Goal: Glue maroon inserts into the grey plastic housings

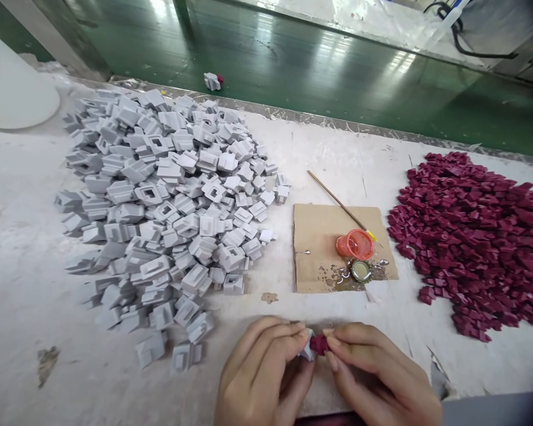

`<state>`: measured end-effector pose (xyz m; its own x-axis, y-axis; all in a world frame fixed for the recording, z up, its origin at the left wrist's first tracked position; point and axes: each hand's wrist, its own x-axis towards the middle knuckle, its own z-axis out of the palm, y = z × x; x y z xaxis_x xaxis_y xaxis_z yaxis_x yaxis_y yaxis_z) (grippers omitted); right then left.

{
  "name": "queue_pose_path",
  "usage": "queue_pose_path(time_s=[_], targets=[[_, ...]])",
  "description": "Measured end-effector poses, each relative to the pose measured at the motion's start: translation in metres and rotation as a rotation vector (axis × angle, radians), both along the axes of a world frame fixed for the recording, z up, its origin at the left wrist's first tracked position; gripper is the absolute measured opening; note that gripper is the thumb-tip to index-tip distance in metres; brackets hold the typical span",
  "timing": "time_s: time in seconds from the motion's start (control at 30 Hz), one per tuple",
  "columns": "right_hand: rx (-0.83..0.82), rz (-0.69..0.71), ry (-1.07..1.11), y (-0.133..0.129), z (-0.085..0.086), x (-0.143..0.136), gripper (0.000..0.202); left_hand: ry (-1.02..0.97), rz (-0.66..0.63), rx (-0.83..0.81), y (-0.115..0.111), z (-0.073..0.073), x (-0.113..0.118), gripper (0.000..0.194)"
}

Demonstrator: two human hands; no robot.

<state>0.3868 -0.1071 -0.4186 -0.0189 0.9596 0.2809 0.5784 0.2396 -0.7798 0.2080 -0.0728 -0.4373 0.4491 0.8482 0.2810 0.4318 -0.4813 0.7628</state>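
Note:
Near the front edge of the table my left hand [262,370] pinches a small grey plastic part [308,348], mostly covered by the fingers. My right hand [377,367] grips a small dark red plastic part [320,344] between thumb and fingertips. The two parts meet between my hands, the red one against the right side of the grey one. Whether they are joined cannot be made out. To the left lies a large heap of similar grey parts [186,225], and to the right a heap of dark red parts [479,236].
A cardboard piece [311,225] bears a red cup [359,244], a bottle cap [361,271], a thin stick [333,197] and wet spots. Behind the table runs a green conveyor belt [293,71], carrying a grey-and-red piece [212,81]. A white rounded object [13,89] stands far left.

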Motion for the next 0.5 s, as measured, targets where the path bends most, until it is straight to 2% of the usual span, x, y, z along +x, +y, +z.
queue_pose_path(time_s=[0.23, 0.37, 0.43, 0.5], targets=[[-0.033, 0.148, -0.002, 0.006, 0.007, -0.002, 0.021, 0.016, -0.025, -0.01, 0.001, 0.001, 0.0, 0.029], [-0.023, 0.188, -0.007, 0.004, 0.003, -0.003, 0.022, 0.03, 0.025, -0.078, 0.002, 0.005, -0.002, 0.033], [0.009, 0.112, -0.097, -0.005, -0.002, 0.008, 0.027, -0.003, 0.08, -0.181, 0.003, 0.008, -0.001, 0.034], [0.034, -0.105, -0.176, -0.017, -0.011, 0.032, 0.04, -0.114, 0.117, -0.323, 0.001, 0.011, 0.0, 0.032]])
